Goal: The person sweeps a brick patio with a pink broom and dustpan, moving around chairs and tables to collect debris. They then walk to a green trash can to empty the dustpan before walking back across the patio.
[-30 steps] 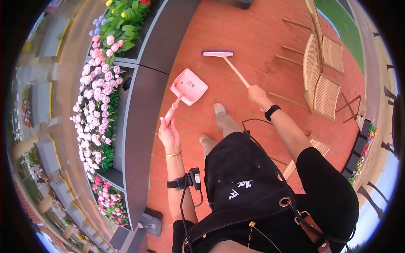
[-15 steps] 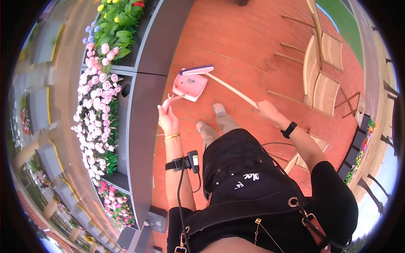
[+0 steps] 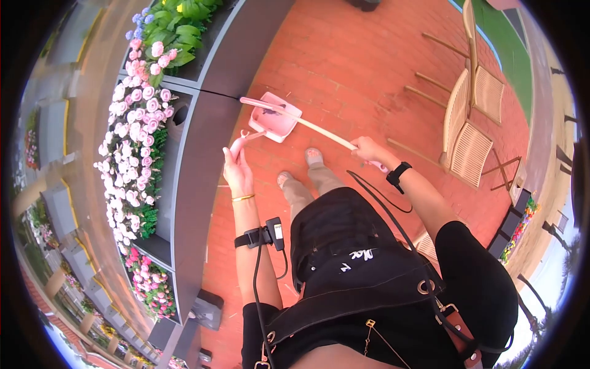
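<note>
Across the pink plastic broom with a long pale handle (image 3: pixel 326 134) has swung since the earlier head view, its head now over the square pink plastic dustpan (image 3: pixel 287 128), above red brick paving (image 3: pixel 344 58). The right hand (image 3: pixel 370 149) closes around the broom's shaft; the left (image 3: pixel 238 172) curls loosely on the dustpan's grip. Both look light and stiff, best held by their handles.

Pink broom head (image 3: pixel 263 105) over the pink dustpan (image 3: pixel 284 123), beside the dark planter (image 3: pixel 212 138).
</note>
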Motion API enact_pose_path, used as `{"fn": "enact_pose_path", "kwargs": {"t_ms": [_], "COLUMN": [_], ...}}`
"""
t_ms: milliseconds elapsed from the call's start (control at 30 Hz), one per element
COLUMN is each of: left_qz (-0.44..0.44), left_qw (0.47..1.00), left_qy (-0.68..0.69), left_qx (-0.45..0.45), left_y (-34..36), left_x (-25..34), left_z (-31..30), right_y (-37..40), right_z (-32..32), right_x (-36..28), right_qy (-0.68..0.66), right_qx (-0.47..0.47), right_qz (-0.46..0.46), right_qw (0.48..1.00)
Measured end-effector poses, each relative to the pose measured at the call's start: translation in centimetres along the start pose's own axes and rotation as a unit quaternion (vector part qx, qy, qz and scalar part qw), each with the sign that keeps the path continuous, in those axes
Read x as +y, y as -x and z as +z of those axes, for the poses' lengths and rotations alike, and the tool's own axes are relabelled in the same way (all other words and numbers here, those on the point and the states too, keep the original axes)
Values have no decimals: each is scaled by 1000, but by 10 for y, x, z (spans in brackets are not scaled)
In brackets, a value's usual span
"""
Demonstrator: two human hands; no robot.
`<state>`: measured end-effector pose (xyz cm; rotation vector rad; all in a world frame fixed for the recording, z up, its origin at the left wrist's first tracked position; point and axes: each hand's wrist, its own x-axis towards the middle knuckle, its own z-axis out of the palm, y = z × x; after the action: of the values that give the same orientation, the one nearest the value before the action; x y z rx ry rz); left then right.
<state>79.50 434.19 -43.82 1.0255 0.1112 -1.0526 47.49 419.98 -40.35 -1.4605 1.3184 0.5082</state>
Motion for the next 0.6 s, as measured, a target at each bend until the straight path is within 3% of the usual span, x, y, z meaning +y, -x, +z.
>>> {"fn": "enact_pose_path", "kwargs": {"t_ms": [167, 200, 267, 400, 433, 467, 600], "left_qz": [-13, -26, -36, -51, -49, -50, -70], "left_qw": [1000, 999, 998, 993, 994, 994, 996], "left_qy": [17, 23, 31, 83, 77, 70, 40], "left_qx": [14, 23, 35, 65, 66, 64, 45], "left_y": [6, 9, 12, 8, 10, 10, 11], "left_x": [0, -1, -4, -8, -8, -9, -4], "left_z": [-4, -2, -2, 2, 5, 5, -4], "right_y": [44, 38, 15, -30, -33, -33, -6], "right_z": [-6, -5, 4, 17, 16, 16, -4], "right_x": [-4, 2, 22, 14, 7, 4, 12], "right_qy": [64, 69, 197, 282, 125, -38, -166], "right_qx": [2, 1, 85, 115, 64, 15, -33], "right_qz": [-8, -13, -121, -96, -39, 22, 47], "right_qw": [998, 998, 969, 948, 989, 999, 984]}}
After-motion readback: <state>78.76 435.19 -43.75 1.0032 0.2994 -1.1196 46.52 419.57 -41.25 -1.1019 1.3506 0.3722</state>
